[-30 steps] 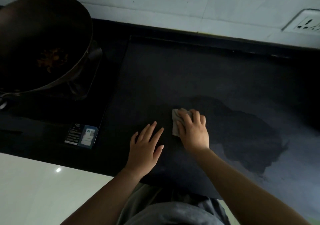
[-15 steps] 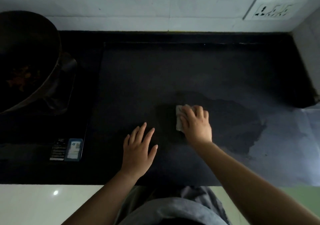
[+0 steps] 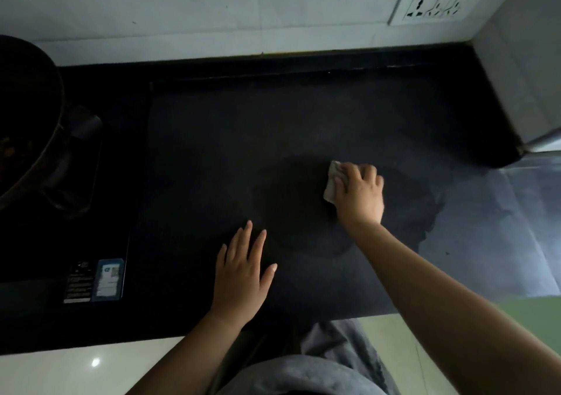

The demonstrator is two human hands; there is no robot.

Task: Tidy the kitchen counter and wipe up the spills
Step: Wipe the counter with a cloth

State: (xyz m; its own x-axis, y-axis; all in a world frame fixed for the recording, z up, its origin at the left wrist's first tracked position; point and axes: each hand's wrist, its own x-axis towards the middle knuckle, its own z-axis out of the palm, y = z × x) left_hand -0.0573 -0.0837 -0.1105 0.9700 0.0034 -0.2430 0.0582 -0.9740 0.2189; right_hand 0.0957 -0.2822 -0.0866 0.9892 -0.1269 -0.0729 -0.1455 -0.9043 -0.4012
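Note:
A dark wet patch spreads over the middle of the black kitchen counter. My right hand presses a small pale cloth flat onto the patch; only the cloth's left edge shows past my fingers. My left hand lies flat on the counter near the front edge, fingers spread, holding nothing.
A dark wok with food bits sits on a stove at the left; the stove carries a label sticker. A white tiled wall with a socket runs behind. A pale wall corner juts in at the right.
My right hand has slid the cloth to the right and slightly away from me across the wet patch. My left hand has stayed flat. The view has shifted rightward.

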